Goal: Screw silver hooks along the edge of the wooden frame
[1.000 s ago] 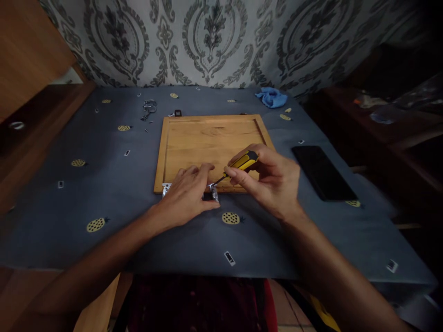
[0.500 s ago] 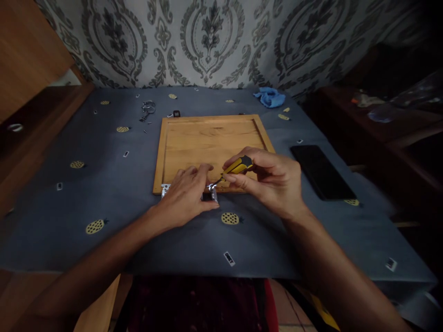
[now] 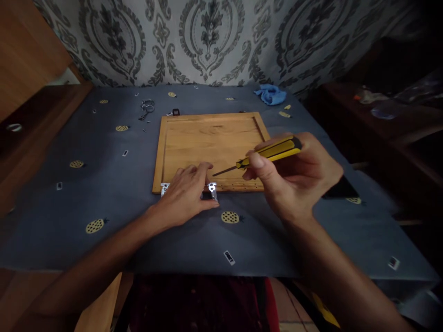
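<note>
A framed wooden panel (image 3: 207,147) lies flat on the cloth-covered table. Shiny metal hinge parts show at its near edge: one hinge (image 3: 212,187) by my left thumb and another metal piece (image 3: 164,187) left of the hand. My left hand (image 3: 185,193) covers what lies between them, its fingers over the panel edge and its thumb pressed along the hinge. My right hand (image 3: 294,177) is closed round a yellow-and-black screwdriver (image 3: 273,151). The screwdriver's thin tip is raised just above the panel, apart from the hinge.
Loose metal pieces (image 3: 147,107) lie at the back left. A crumpled blue cloth (image 3: 270,94) sits at the back right. A black phone (image 3: 341,189) is partly hidden behind my right hand. Dark wooden furniture (image 3: 44,110) borders the table's left side.
My right hand has drawn back to the right and up with the screwdriver, lifting its tip off the hinge. The left hand keeps its place.
</note>
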`<control>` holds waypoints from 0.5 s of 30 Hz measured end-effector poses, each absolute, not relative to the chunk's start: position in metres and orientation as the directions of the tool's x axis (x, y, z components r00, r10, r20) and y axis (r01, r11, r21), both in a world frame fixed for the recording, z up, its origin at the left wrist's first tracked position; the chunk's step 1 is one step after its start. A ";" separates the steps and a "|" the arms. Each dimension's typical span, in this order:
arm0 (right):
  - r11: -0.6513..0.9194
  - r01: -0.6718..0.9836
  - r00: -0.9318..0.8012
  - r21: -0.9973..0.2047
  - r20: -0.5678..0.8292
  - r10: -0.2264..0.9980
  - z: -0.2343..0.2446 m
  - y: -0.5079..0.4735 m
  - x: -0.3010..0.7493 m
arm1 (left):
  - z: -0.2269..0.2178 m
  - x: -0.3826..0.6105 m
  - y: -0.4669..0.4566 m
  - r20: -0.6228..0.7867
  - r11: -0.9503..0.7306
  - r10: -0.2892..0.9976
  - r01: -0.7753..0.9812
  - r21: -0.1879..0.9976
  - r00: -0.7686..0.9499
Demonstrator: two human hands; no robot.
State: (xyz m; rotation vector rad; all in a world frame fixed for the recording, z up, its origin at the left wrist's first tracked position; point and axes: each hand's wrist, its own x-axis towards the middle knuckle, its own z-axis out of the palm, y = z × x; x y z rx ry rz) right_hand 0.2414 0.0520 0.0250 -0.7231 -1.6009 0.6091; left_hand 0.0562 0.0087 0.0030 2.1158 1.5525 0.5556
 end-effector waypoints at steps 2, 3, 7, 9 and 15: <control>0.656 0.126 -0.132 -0.744 0.643 0.754 0.024 0.053 0.242 | 0.003 0.057 0.009 0.064 -0.272 0.955 0.771 0.576 0.289; 0.655 0.138 -0.176 -0.743 0.632 0.755 0.023 0.055 0.242 | 0.003 0.057 0.009 0.070 -0.275 0.955 0.773 0.571 0.288; 0.674 0.189 -0.279 -0.714 0.619 0.734 0.019 0.059 0.243 | 0.003 0.058 0.010 0.072 -0.277 0.955 0.785 0.554 0.287; 0.672 0.203 -0.285 -0.712 0.614 0.736 0.018 0.060 0.243 | 0.004 0.058 0.010 0.068 -0.279 0.954 0.787 0.550 0.291; 0.677 0.186 -0.300 -0.713 0.614 0.730 0.013 0.061 0.241 | 0.004 0.057 0.009 0.071 -0.285 0.954 0.800 0.527 0.293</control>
